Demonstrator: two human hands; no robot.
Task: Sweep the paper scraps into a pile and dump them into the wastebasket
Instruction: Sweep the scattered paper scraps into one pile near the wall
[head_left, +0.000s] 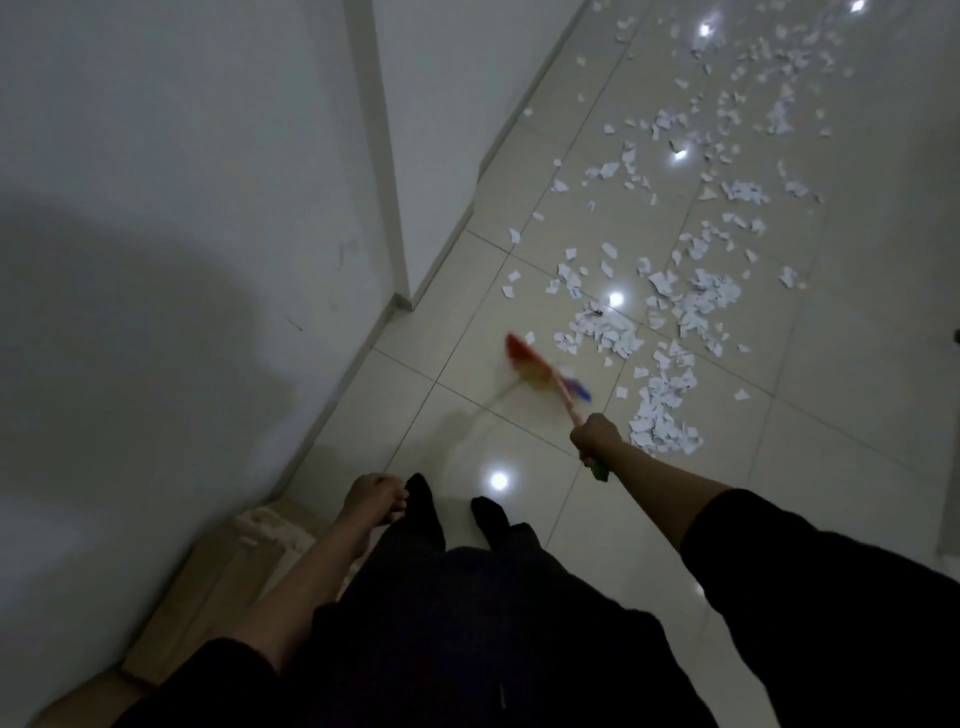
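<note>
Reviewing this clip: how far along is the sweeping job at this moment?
Early. Done: some paper scraps lie loosely bunched near the person. In hand: the right hand grips a multicoloured broom, its head blurred beside the nearest scraps; the left hand holds nothing. Left: many scraps remain scattered across the tiled floor, no single pile exists, and no wastebasket is in view.

My right hand (596, 436) grips the broom (545, 376), whose blurred head lies over bare tile just left of the near paper scraps (665, 410). To the left, the white wall (182, 208) and its jutting corner (402, 299) close that side; only a narrow strip of floor (441, 312) lies between them and the broom. Scraps lie thick ahead and to the right, thinning far off. My 2 feet (457, 512) stand near, on bare tile. My left hand (371, 496) hangs beside my leg, near the wall.
</note>
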